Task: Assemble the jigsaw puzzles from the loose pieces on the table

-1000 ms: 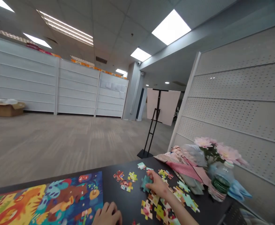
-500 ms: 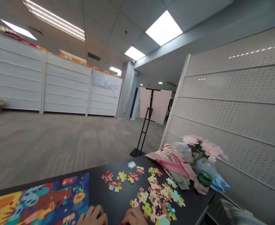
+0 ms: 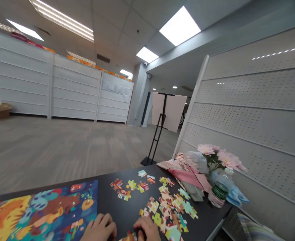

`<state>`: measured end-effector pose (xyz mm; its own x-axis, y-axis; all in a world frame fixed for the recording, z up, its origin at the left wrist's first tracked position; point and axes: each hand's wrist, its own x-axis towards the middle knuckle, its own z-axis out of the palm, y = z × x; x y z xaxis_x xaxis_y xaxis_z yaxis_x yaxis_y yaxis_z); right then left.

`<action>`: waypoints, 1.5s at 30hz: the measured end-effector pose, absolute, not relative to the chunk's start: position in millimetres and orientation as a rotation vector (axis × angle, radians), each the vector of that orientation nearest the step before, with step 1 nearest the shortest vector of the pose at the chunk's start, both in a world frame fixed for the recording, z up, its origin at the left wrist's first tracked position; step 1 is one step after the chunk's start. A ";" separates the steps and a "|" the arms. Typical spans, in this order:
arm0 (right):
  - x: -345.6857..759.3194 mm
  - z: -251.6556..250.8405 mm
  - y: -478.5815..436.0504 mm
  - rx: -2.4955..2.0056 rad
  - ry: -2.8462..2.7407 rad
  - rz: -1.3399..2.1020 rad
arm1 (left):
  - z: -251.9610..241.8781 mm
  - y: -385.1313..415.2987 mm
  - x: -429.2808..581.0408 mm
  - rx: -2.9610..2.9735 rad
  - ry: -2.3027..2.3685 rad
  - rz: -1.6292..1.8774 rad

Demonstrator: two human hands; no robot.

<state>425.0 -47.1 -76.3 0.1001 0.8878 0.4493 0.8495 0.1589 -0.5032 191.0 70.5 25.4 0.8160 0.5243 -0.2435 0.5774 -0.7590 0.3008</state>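
Observation:
At the bottom edge of the head view, my left hand (image 3: 101, 227) rests on the black table beside the right edge of a colourful animal picture (image 3: 59, 212). Its fingers lie loosely bent, with nothing visible in them. My right hand (image 3: 147, 229) is curled, thumb and fingers closed at a small jigsaw piece (image 3: 129, 236) low between the hands; the frame edge partly cuts this off. Just right of that hand spreads a pile of loose jigsaw pieces (image 3: 170, 204). Farther back, several pieces lie in a small cluster (image 3: 123, 194), some apparently joined.
On the table's right stand a plastic bottle (image 3: 220, 190), pink flowers (image 3: 228, 159) and crumpled pink cloth or wrapping (image 3: 187, 174). A blue cloth (image 3: 236, 195) lies behind the bottle. Beyond the table are a black easel stand (image 3: 159, 134) and a perforated panel wall (image 3: 238, 110).
The view has shifted slightly. Both hands show a little higher in the frame, and a piece by my right hand has come into sight. The loose pile looks much the same.

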 end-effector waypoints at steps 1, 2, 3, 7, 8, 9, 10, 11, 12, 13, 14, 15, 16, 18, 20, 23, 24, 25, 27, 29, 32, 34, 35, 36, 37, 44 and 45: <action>425.8 -75.3 -48.1 -1.656 -1.739 0.085 | 27.3 70.2 190.0 2.623 0.835 -0.200; 425.9 -72.7 -49.5 -1.646 -1.741 0.105 | 29.7 69.7 188.3 2.610 0.830 -0.192; 425.0 -68.7 -51.2 -1.637 -1.733 0.123 | 32.7 68.8 186.1 2.594 0.815 -0.179; 416.6 -48.2 -58.3 -1.632 -1.682 0.188 | 46.0 63.1 173.6 2.540 0.722 -0.058; 414.4 -44.1 -59.7 -1.646 -1.663 0.203 | 48.4 61.6 170.9 2.529 0.716 -0.018; 412.8 -40.8 -60.9 -1.669 -1.636 0.224 | 49.9 60.3 168.8 2.518 0.715 0.009; 412.0 -38.5 -61.8 -1.697 -1.598 0.249 | 50.5 59.5 167.5 2.509 0.715 0.021; 412.2 -36.8 -62.3 -1.726 -1.550 0.275 | 50.0 59.1 167.0 2.504 0.712 0.029; 413.6 -35.5 -62.1 -1.755 -1.494 0.304 | 48.4 59.4 167.2 2.502 0.711 0.027; 416.2 -34.0 -61.0 -1.778 -1.437 0.329 | 45.9 60.2 168.2 2.505 0.709 0.021; 420.3 -31.9 -58.6 -1.799 -1.385 0.346 | 42.5 61.6 169.8 2.514 0.708 0.020; 425.7 -28.8 -54.5 -1.824 -1.342 0.350 | 38.3 63.5 171.9 2.526 0.707 0.021; 432.2 -24.5 -48.5 -1.866 -1.317 0.334 | 33.5 65.8 174.2 2.538 0.708 0.021; 447.5 -12.6 -30.6 -1.984 -1.309 0.258 | 23.0 71.1 179.1 2.555 0.720 0.013; 463.5 0.7 -6.9 -2.100 -1.318 0.158 | 12.1 76.8 183.5 2.564 0.745 0.020; 482.7 14.6 28.2 -2.203 -1.323 0.070 | -0.9 83.9 186.8 2.568 0.778 0.044; 487.0 16.3 37.2 -2.236 -1.322 0.057 | -3.3 85.4 186.6 2.567 0.783 0.053; 490.2 16.6 44.4 -2.267 -1.322 0.051 | -4.3 86.2 185.8 2.565 0.783 0.062; 493.3 14.4 53.2 -2.306 -1.323 0.055 | -2.2 85.7 182.5 2.558 0.774 0.070; 492.6 11.3 56.4 -2.306 -1.330 0.071 | 4.4 83.0 179.4 2.538 0.743 0.127; 486.4 11.1 56.1 -2.247 -1.347 0.093 | 15.9 79.8 183.5 2.478 0.721 0.295; 480.3 15.1 54.8 -2.180 -1.366 0.099 | 20.4 80.4 195.0 2.463 0.751 0.367; 477.4 18.2 53.8 -2.140 -1.381 0.103 | 21.2 81.2 202.5 2.470 0.773 0.372; 474.8 21.6 52.5 -2.097 -1.403 0.110 | 21.2 81.8 210.1 2.479 0.789 0.377; 472.8 25.3 50.8 -2.054 -1.430 0.120 | 20.6 81.9 217.1 2.485 0.805 0.384; 469.8 48.9 34.4 -1.840 -1.785 0.318 | 14.5 64.7 221.8 2.520 0.756 0.389; 468.1 51.3 34.4 -1.826 -1.850 0.355 | 14.3 63.2 219.3 2.528 0.731 0.375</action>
